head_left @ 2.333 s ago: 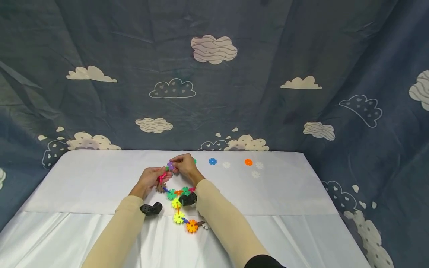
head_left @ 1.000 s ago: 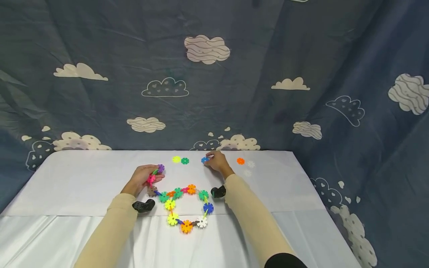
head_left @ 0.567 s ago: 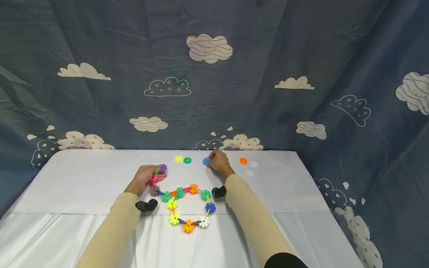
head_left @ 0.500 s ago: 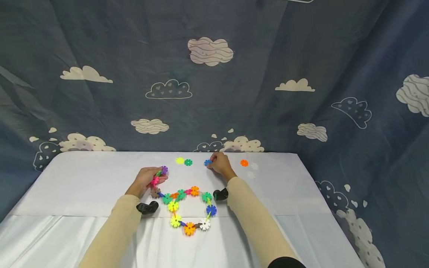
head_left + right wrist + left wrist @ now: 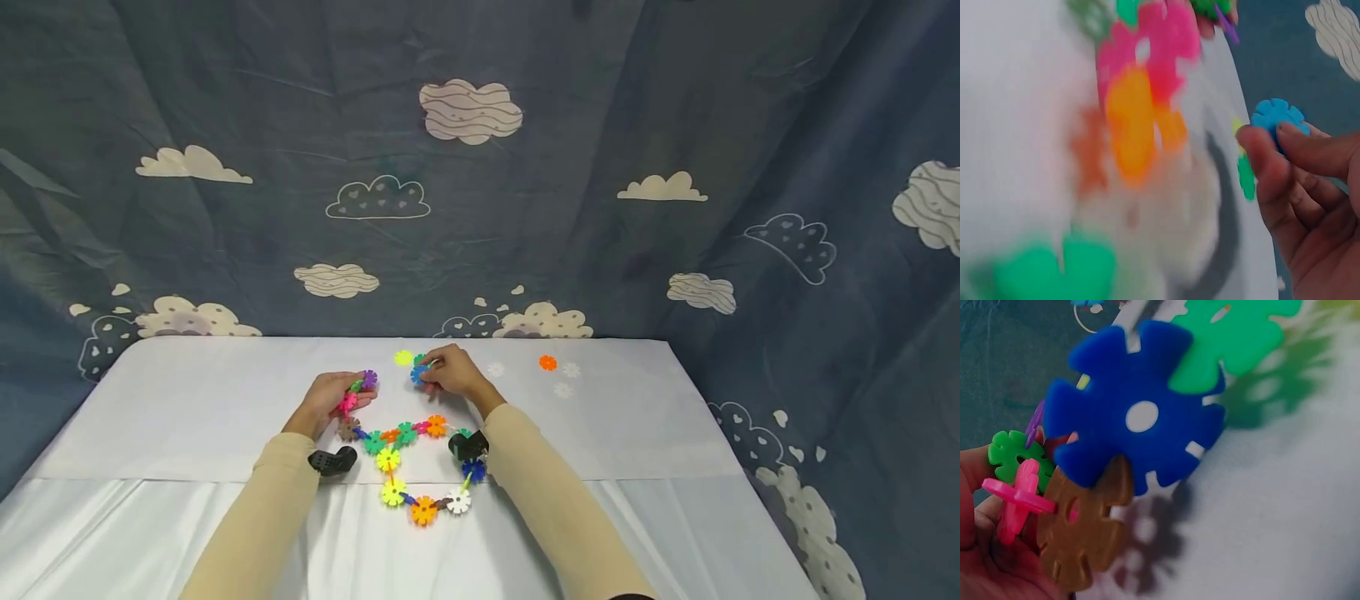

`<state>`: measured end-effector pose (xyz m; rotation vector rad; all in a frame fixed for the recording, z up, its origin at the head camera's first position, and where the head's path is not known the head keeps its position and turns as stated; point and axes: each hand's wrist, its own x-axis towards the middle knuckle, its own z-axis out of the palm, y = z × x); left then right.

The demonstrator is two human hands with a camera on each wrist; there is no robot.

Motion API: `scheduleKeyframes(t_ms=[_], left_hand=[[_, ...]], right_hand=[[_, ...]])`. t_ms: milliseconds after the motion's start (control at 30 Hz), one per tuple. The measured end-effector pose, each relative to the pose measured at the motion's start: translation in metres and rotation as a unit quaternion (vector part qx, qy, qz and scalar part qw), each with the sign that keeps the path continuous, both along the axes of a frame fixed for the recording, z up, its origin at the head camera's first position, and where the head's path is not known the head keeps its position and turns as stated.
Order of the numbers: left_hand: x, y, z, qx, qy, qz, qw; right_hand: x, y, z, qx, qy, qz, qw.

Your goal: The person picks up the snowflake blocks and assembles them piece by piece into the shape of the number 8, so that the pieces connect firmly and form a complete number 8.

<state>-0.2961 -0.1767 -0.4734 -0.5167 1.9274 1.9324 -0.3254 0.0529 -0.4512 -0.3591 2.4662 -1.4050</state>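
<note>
In the head view a chain of interlocking plastic flower discs (image 5: 388, 460) curves round into a loop on the cloth. My left hand (image 5: 324, 402) holds its free end, where pink (image 5: 1017, 495), green (image 5: 1010, 464) and purple (image 5: 370, 379) discs stick up by the fingers. Brown (image 5: 1079, 540) and dark blue (image 5: 1100, 434) discs follow toward the loop in the left wrist view. My right hand (image 5: 453, 373) pinches a loose light blue flower disc (image 5: 1272, 117) between thumb and forefinger, to the right of the purple one and apart from it. The right wrist camera overlaps part of the loop.
Loose discs lie toward the table's back: yellow (image 5: 403, 357), a green one (image 5: 1246, 178) partly behind my right hand, orange (image 5: 548, 362) and several white ones (image 5: 496, 369). A cloud-print curtain (image 5: 525, 208) hangs behind the white-covered table (image 5: 225, 400).
My right hand let go of the purple disc, reached right, picked up the light blue disc and has brought it left toward my left hand. The left hand keeps hold of the chain's end.
</note>
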Motion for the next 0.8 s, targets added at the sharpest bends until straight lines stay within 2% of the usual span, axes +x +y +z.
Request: scheduleKeyframes(t_ms=[200,367,600,800], left_hand=[[-0.003,0.001,0.000,-0.002,-0.012,0.012,0.9999],[-0.003,0.000,-0.002,0.005,-0.005,0.008,0.9999],[-0.003,0.000,-0.004,0.011,0.012,-0.002,0.9999],[-0.001,0.001,-0.001,0.022,0.024,-0.004,0.9995]], right_hand=[[0.007,-0.030,0.003,0.006,0.019,-0.026,0.9995],[0.013,-0.048,-0.003,-0.006,0.033,-0.061,0.9976],[0.015,-0.060,-0.011,-0.010,0.030,-0.089,0.9955],[0.015,-0.064,-0.014,-0.013,0.042,-0.086,0.9953]])
